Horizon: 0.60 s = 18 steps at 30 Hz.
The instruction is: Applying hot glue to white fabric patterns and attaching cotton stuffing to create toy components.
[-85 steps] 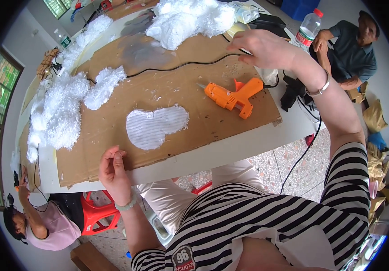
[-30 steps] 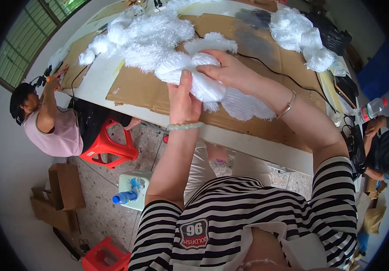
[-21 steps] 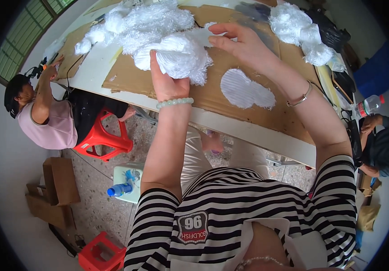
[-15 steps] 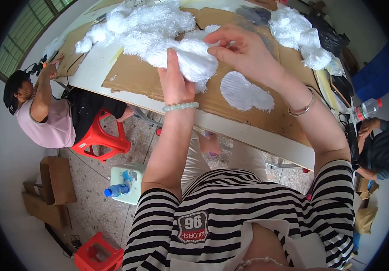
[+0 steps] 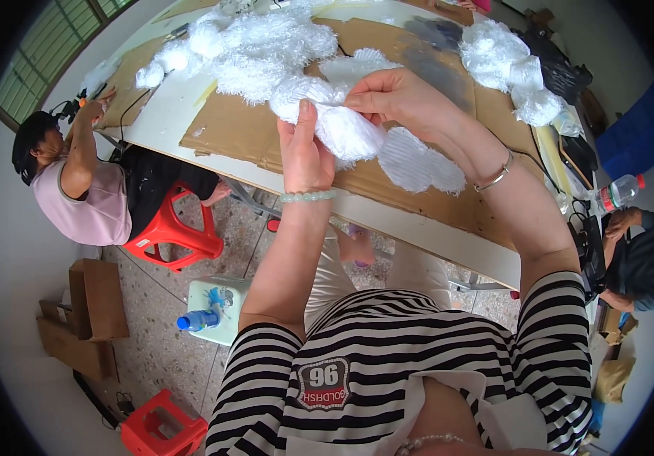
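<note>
My left hand (image 5: pixel 308 156) is closed around a white ribbed cloth piece (image 5: pixel 351 134), its thumb lying on top and the other fingers hidden beneath. From the right, my right hand (image 5: pixel 410 99) pinches the upper edge of the same piece between thumb and fingers. A flat white ribbed piece (image 5: pixel 418 161) lies on the cardboard sheet (image 5: pixel 228 129) just right of the held cloth. Another white ribbed piece (image 5: pixel 361 67) rests behind my hands. Beyond my left hand spreads a pile of fluffy white pieces (image 5: pixel 266 53).
At the far right sit more white bundles (image 5: pixel 498 57) and a black plastic bag (image 5: pixel 558 68). A clear bottle (image 5: pixel 622 191) stands by the right edge. On the left, a person (image 5: pixel 76 182) works from a red stool (image 5: pixel 182 235); another person (image 5: pixel 634 254) is at right.
Both hands have come a little nearer with the cloth. My right fingers have closed on its upper edge, and the cloth now looks longer and smoother.
</note>
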Each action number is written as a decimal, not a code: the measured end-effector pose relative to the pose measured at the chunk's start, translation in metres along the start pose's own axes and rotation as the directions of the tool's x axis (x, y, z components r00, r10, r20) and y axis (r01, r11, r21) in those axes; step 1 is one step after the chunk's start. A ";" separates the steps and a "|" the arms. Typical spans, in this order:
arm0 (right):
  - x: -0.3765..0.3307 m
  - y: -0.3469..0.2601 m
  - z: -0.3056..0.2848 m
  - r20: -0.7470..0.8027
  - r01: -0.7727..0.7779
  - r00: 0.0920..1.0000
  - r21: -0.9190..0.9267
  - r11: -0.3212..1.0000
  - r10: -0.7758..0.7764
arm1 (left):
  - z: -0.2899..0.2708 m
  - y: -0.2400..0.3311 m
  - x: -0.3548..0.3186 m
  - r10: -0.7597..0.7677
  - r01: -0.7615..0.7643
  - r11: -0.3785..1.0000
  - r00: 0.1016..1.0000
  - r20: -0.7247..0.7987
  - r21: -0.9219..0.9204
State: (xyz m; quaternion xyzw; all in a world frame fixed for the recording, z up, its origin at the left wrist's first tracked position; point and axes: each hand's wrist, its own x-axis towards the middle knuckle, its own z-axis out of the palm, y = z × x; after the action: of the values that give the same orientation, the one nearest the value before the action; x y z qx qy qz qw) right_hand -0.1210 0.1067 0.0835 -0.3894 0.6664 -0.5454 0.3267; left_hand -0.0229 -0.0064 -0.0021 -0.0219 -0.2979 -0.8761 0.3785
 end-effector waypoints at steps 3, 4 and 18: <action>0.000 0.003 0.001 -0.038 -0.018 0.999 0.064 0.998 0.020 | -0.008 -0.005 0.000 -0.038 0.038 0.999 0.999 0.017 -0.016; 0.000 0.004 0.001 -0.054 -0.024 0.998 0.062 0.998 0.028 | -0.008 -0.004 -0.001 -0.050 0.052 0.998 0.997 0.058 -0.035; -0.012 0.005 0.003 -0.130 0.074 0.987 -0.170 0.983 -0.097 | -0.007 0.001 0.003 -0.022 0.023 0.990 1.000 -0.013 0.137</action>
State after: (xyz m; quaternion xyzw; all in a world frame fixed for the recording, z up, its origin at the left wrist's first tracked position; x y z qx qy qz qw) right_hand -0.1134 0.1158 0.0784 -0.4048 0.7126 -0.5279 0.2229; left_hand -0.0231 -0.0120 -0.0066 0.0125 -0.3555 -0.8578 0.3710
